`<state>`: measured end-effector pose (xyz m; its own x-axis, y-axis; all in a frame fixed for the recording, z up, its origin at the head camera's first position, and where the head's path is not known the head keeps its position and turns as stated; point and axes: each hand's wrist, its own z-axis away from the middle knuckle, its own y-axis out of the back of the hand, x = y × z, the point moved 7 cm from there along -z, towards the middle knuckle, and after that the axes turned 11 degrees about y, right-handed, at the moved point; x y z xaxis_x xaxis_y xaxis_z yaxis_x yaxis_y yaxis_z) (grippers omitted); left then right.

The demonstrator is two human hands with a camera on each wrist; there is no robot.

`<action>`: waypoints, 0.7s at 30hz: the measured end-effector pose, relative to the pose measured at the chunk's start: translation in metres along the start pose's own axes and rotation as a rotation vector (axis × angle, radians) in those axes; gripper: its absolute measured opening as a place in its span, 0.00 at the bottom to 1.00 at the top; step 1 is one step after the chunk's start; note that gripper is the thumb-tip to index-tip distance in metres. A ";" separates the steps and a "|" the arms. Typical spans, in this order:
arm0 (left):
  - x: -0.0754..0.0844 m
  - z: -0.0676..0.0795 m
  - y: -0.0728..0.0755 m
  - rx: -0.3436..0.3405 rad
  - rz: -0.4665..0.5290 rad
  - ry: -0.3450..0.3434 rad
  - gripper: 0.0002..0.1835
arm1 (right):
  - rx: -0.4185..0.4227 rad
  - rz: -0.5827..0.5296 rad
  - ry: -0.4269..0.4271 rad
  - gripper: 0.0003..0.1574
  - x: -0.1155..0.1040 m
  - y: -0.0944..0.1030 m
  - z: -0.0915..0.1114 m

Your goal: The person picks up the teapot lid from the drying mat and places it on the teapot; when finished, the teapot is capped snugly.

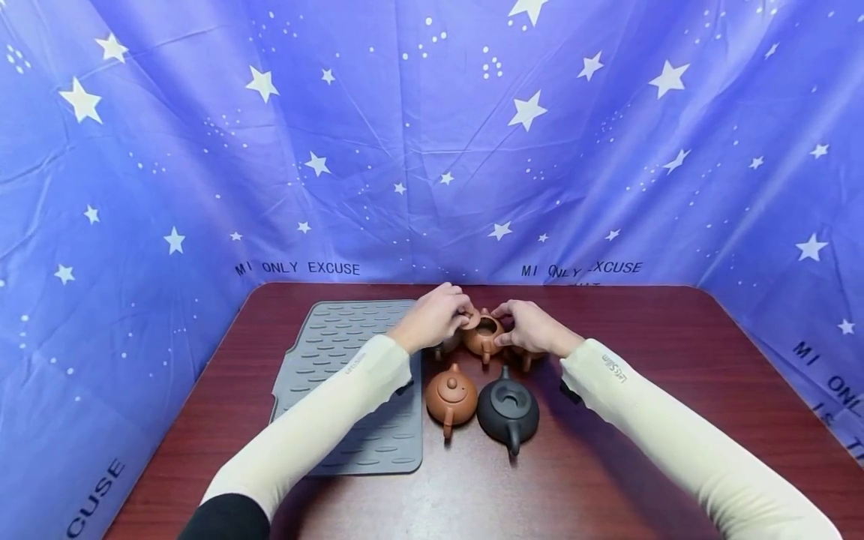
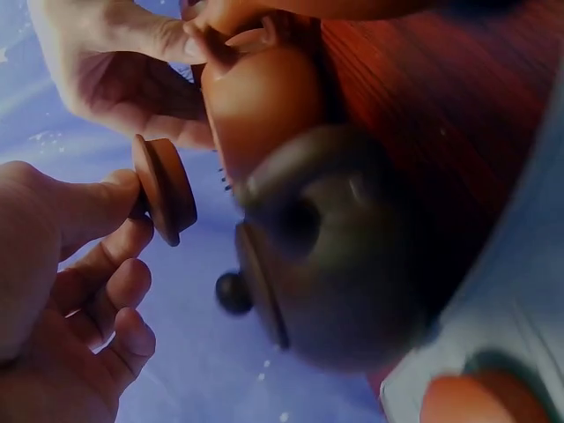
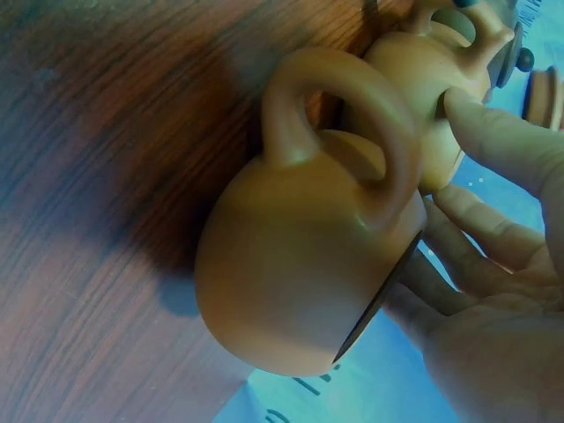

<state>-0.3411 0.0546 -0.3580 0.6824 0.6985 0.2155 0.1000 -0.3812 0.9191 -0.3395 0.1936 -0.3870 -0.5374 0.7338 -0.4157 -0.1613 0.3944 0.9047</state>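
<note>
Between its thumb and forefinger, my left hand (image 1: 440,315) pinches a reddish-brown teapot lid (image 2: 166,192) by the knob. The lid is tilted and apart from the uncovered brown clay teapot (image 1: 483,346), just left of its opening. My right hand (image 1: 529,326) grips that teapot from the right side, thumb on the near wall and fingers farther round. Beneath my left hand stands a dark brown teapot (image 2: 352,264) with its lid on. Another brown teapot (image 3: 291,264) sits below my right hand, its handle toward me; its top is partly hidden.
Nearer to me are an orange-brown lidded teapot (image 1: 451,397) and a black lidded teapot (image 1: 508,411). A grey ridged mat (image 1: 358,450) lies on the left of the dark red table (image 1: 648,330). A blue star-patterned curtain (image 1: 405,150) surrounds the table's back and sides.
</note>
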 end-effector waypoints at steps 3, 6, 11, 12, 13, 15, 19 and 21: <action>0.004 -0.010 -0.008 -0.032 -0.017 0.020 0.04 | 0.001 0.003 -0.004 0.32 0.001 0.000 0.000; 0.009 -0.018 -0.015 -0.073 -0.033 0.013 0.05 | 0.004 0.005 -0.009 0.32 0.001 0.000 -0.001; 0.015 -0.026 -0.025 -0.126 -0.067 0.004 0.06 | 0.004 -0.010 -0.004 0.32 0.000 0.001 -0.001; 0.016 -0.027 -0.026 -0.132 -0.073 0.005 0.06 | 0.004 -0.012 -0.004 0.32 0.000 0.001 -0.001; 0.017 -0.028 -0.027 -0.138 -0.079 0.005 0.06 | 0.003 -0.016 -0.008 0.32 0.000 0.001 -0.001; 0.019 -0.029 -0.029 -0.151 -0.096 0.007 0.06 | 0.001 -0.021 -0.018 0.31 0.001 0.001 -0.001; 0.020 -0.029 -0.034 -0.182 -0.126 0.023 0.06 | -0.009 -0.027 -0.030 0.31 0.004 -0.001 -0.001; 0.020 -0.028 -0.033 -0.181 -0.117 0.022 0.06 | -0.010 -0.022 -0.032 0.32 0.005 -0.001 0.000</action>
<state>-0.3512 0.0985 -0.3748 0.6577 0.7453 0.1094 0.0441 -0.1831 0.9821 -0.3424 0.1967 -0.3904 -0.5067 0.7424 -0.4383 -0.1815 0.4051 0.8961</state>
